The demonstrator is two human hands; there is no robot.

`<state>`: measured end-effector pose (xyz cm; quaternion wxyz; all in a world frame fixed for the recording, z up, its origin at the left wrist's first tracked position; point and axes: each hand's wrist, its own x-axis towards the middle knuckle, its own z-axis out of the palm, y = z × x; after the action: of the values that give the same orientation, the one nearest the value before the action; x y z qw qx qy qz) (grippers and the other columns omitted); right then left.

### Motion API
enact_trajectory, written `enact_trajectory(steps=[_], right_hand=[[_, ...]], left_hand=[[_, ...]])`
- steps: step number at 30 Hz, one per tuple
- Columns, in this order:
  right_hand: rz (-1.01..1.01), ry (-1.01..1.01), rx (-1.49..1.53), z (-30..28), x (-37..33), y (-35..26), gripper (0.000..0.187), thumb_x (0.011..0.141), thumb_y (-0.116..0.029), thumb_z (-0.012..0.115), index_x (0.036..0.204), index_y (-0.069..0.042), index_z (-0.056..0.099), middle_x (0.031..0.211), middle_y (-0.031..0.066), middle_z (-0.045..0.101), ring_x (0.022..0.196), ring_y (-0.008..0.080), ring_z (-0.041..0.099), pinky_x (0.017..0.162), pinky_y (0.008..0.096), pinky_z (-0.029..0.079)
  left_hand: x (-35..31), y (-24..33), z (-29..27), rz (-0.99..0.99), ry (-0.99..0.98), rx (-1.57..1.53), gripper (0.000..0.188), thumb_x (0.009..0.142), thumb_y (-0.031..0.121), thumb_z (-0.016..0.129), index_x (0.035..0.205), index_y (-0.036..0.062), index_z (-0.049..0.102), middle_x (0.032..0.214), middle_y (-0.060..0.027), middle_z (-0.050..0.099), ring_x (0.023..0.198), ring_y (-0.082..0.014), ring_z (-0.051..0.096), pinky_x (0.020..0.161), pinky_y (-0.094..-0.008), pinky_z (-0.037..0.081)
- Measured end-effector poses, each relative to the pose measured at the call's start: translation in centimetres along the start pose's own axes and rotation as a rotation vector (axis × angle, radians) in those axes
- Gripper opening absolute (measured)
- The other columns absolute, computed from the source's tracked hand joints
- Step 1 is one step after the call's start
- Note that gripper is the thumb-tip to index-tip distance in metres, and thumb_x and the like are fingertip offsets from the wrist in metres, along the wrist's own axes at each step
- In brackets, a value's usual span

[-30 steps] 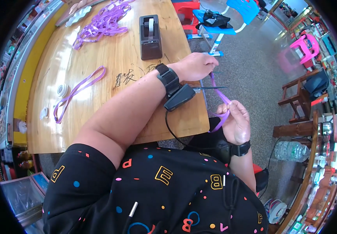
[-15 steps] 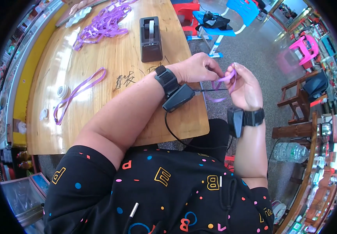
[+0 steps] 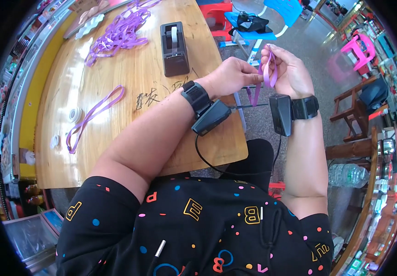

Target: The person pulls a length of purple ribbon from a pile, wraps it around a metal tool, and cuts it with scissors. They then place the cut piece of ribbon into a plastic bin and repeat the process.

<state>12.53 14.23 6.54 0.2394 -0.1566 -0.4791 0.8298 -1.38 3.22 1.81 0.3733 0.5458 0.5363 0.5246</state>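
Observation:
Just past the table's right edge, my left hand point(image 3: 238, 76) pinches a purple ribbon point(image 3: 270, 76) between thumb and fingers. My right hand point(image 3: 290, 69) is raised beside it, its fingertips closed on the same ribbon. Between the hands the ribbon bends into loops, and a part hangs below my left hand. Another purple ribbon, a looped strap point(image 3: 96, 115), lies on the left of the table, next to a small white roll point(image 3: 75, 115). A tangled heap of purple ribbons point(image 3: 118, 37) lies farther back.
A black tape dispenser point(image 3: 175, 62) stands on the wooden table point(image 3: 134, 78). Behind it are a blue chair point(image 3: 283, 11) with a black bag point(image 3: 252, 23) and a red stool point(image 3: 217, 18). At right stand a pink chair point(image 3: 360, 50) and a wooden stool point(image 3: 350, 103). A cable point(image 3: 196, 149) joins my wrist devices.
My right hand has moved up, drawing the ribbon upward into an upright loop. My left hand has shifted slightly left and stays pinched on the ribbon.

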Motion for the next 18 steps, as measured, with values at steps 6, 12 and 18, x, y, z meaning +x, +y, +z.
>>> enact_trajectory(steps=[6,12,18], right_hand=[[-0.259,0.181,-0.178,0.7,0.9,0.0,0.031,0.092,-0.017,0.054,0.118,0.0,0.054,0.1,0.0114,0.064,0.084,0.0165,0.061,0.072,0.0281,0.049],[-0.253,0.575,-0.189,-9.3,-1.5,3.8,0.026,0.089,-0.015,0.057,0.112,-0.003,0.055,0.086,0.0067,0.063,0.072,0.0123,0.058,0.062,0.0243,0.046],[-0.047,0.43,-0.251,-8.6,-4.3,11.8,0.019,0.086,-0.007,0.057,0.104,-0.005,0.062,0.076,0.0001,0.061,0.064,0.008,0.056,0.054,0.0203,0.043]], left_hand=[[-0.3,-0.1,-0.3,-0.057,0.106,0.055,0.021,0.086,0.02,0.063,0.091,0.0016,0.071,0.074,0.0005,0.065,0.067,-0.0047,0.054,0.065,-0.0232,0.046],[0.2,-0.1,-0.3,-0.142,0.138,0.167,0.022,0.085,0.02,0.06,0.087,0.0006,0.071,0.066,0.0016,0.06,0.063,-0.0041,0.05,0.057,-0.0228,0.042],[0.8,-1.9,-0.9,0.048,0.233,0.486,0.02,0.083,0.019,0.058,0.083,0.0018,0.068,0.066,-0.0161,0.06,0.06,-0.0261,0.058,0.059,-0.0345,0.045]])
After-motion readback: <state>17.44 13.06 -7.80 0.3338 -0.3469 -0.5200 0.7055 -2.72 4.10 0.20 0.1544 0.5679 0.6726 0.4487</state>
